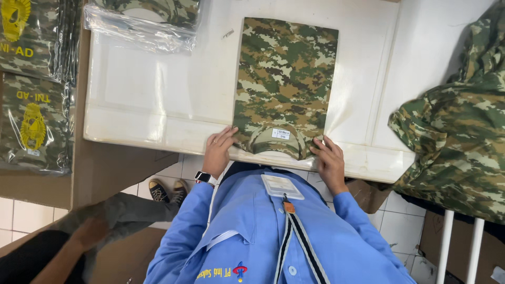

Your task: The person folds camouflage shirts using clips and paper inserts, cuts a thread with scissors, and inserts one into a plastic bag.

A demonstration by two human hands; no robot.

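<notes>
Hands rest at the near edge of the white desk [158, 105], one on each side of a folded camouflage shirt [286, 79]. The shirt lies flat in a neat rectangle, its collar with a small white label turned toward the person at the desk's near edge. The left hand [218, 150] lies with fingers spread and flat, pressing the shirt's near left corner; it grips nothing. The right hand [330, 160] is likewise open, fingers laid along the near right corner by the collar. Judging from this, the fold looks finished and the hands seem to be squaring or smoothing the collar end. A fitting next move would call for an even hold on both sides so the fold stays crisp. A clear bag with another shirt [142, 21] lies at the far left of the desk, bagged shirts [31, 84] are stacked to the left, and a loose heap of camouflage cloth [457, 131] sits to the right.
</notes>
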